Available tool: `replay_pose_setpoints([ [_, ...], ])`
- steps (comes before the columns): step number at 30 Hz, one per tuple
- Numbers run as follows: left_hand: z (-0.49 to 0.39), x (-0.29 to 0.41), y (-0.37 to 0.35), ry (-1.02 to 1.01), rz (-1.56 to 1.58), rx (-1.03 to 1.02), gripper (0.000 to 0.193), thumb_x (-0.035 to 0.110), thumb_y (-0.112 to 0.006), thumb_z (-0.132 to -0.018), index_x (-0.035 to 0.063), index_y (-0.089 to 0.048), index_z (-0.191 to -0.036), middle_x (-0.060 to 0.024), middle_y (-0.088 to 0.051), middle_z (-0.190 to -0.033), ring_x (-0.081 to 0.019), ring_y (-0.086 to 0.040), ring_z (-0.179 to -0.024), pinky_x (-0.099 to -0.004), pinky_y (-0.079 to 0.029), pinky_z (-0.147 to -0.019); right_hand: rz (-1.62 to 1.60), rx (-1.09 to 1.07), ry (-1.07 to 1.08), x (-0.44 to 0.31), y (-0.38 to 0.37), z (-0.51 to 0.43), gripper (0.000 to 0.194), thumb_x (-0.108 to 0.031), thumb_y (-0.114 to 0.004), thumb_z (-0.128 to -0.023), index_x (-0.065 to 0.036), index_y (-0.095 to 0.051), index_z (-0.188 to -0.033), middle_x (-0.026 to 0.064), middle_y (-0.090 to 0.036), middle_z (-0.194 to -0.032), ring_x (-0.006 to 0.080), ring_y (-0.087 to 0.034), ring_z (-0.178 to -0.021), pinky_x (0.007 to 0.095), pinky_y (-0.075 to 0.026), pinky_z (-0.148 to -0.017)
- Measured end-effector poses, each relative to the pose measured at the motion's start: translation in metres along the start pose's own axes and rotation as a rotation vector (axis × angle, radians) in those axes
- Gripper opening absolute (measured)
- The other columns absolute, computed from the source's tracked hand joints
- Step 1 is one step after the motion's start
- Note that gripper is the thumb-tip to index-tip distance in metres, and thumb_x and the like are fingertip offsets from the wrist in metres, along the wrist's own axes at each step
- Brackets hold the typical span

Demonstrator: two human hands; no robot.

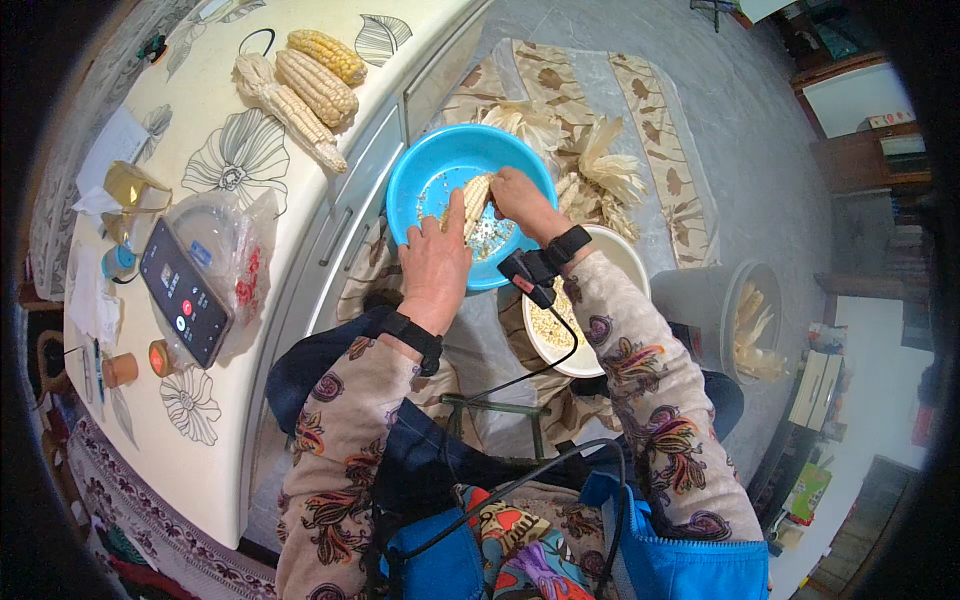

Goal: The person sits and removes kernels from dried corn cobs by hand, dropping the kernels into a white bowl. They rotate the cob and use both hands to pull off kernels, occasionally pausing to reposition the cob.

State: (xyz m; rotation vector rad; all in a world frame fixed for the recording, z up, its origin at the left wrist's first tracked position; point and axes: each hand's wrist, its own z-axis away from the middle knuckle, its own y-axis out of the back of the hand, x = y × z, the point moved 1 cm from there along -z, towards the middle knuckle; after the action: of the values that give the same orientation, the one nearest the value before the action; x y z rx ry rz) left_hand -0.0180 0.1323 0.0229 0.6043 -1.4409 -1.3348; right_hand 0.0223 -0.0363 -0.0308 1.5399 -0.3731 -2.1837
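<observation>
A pale ear of corn [475,204] is held over a blue plastic basin [405,180] between both my hands. My left hand [437,259] has its fingers along the near left side of the ear, index finger stretched out on the kernels. At the ear's far right end, my right hand [520,199] grips it with curled fingers. Loose kernels and chaff [491,236] lie on the basin floor. Close by on the right, partly under my right forearm, stands a white basin [637,262] with shelled corn kernels [553,322] in it.
Several ears of corn [319,86] lie on the flower-patterned tabletop [202,97] at left, near a phone [184,292] on plastic bags. Corn husks [607,161] lie on the floor cloth beyond the basins. A bin [694,307] with husks stands at right. A black cable [517,382] hangs from my right wrist.
</observation>
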Motion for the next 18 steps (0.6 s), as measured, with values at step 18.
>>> replay_pose_setpoints([
  [18, -0.002, -0.006, 0.003, -0.008, 0.355, -0.025, 0.078, 0.016, -0.067, -0.075, 0.0087, -0.024, -0.139, -0.0235, -0.051, -0.103, -0.0401, -0.051, -0.094, -0.0450, -0.043, -0.082, -0.710, -0.024, -0.171, -0.020, 0.017, 0.017, 0.022, -0.024, -0.048, -0.087, -0.004, -0.053, -0.079, 0.0028, -0.052, -0.073, 0.0116, -0.049, -0.063, 0.0248, -0.042, -0.058],
])
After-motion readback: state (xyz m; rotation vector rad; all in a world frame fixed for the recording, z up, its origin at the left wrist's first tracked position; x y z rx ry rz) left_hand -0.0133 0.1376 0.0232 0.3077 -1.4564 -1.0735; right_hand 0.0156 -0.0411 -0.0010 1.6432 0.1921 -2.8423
